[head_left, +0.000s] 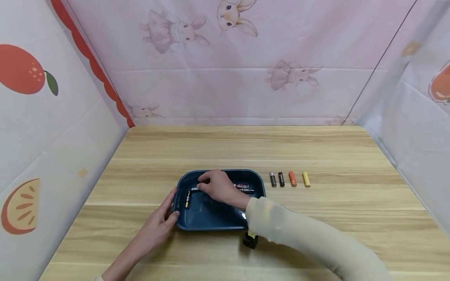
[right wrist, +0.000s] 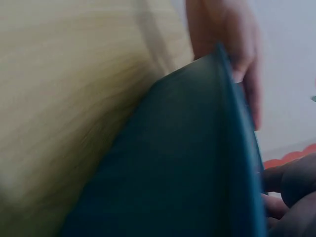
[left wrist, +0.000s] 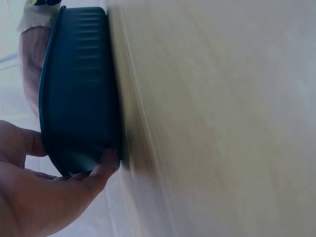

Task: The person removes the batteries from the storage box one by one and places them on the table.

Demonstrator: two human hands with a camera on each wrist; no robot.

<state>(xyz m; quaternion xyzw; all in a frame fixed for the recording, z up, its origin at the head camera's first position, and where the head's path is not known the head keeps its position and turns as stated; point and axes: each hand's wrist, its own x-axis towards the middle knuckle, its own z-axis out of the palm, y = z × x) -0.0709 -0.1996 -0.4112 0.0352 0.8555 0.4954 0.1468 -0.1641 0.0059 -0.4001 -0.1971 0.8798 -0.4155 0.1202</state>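
A dark blue rectangular tray (head_left: 214,227) sits on the wooden table. My left hand (head_left: 159,224) grips its left end, with the thumb near the rim and fingers along the outer wall; the left wrist view shows this hand (left wrist: 47,192) at the tray's corner. My right hand (head_left: 221,188) reaches into the tray, its thumb and index finger curled at a small battery (head_left: 194,189), whose right part they hide. Next to it, a black and gold battery (head_left: 187,199) lies along the left wall. More batteries (head_left: 241,186) lie beyond the right hand, partly covered by it.
Right of the tray stands a row on the table (head_left: 337,218): two dark batteries (head_left: 281,179), an orange battery (head_left: 292,178) and a yellow battery (head_left: 306,179). A small black block (head_left: 250,240) with a yellow mark shows under the right sleeve. Printed cloth walls enclose the table.
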